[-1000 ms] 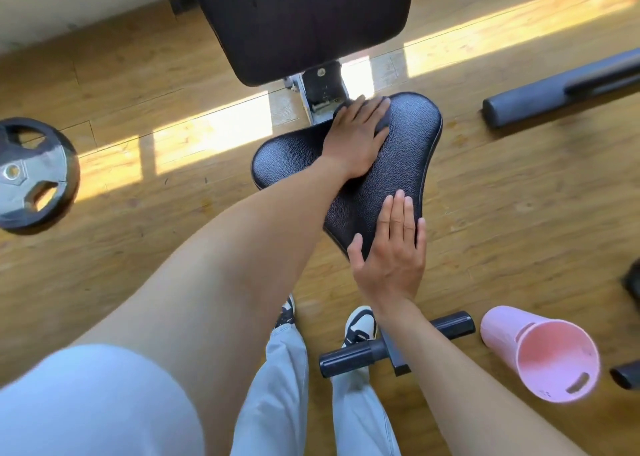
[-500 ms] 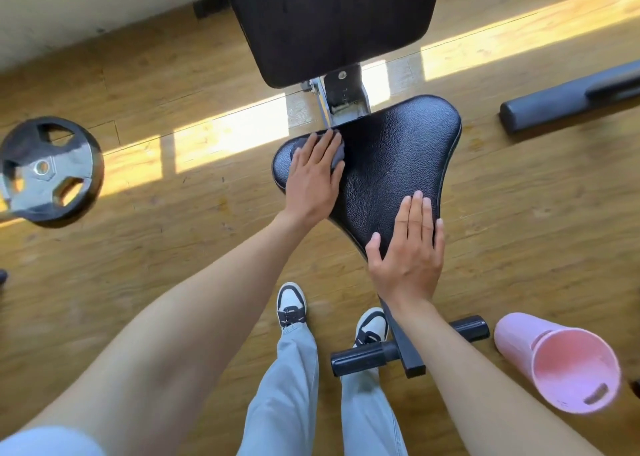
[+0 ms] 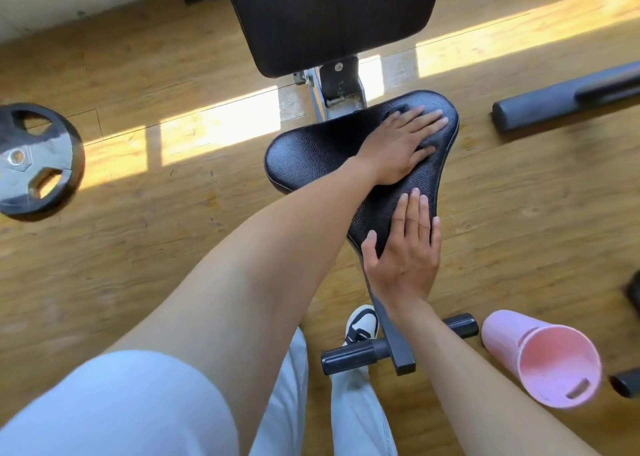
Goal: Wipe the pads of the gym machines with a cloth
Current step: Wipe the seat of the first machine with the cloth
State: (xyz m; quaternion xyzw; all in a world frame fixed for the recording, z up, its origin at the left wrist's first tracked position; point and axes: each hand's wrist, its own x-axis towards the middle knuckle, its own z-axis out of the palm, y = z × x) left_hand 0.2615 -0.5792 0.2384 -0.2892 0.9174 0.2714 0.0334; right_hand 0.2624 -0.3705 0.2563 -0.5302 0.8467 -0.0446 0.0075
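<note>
Seat pad [image 3: 311, 154] above sunlit wooden floor [image 3: 166, 233], weight plate [image 3: 36, 161] nearby

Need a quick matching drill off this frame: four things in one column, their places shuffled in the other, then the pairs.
Things:
1. left hand
2. right hand
3. weight plate
4. pink cup

Places:
A. lying on its side on the floor, right of the bench foot
B. flat on the wide far end of the seat pad
C. on the floor at the left edge
D. flat on the narrow near end of the seat pad

Pairs: 1-B, 2-D, 3-C, 4-A
</note>
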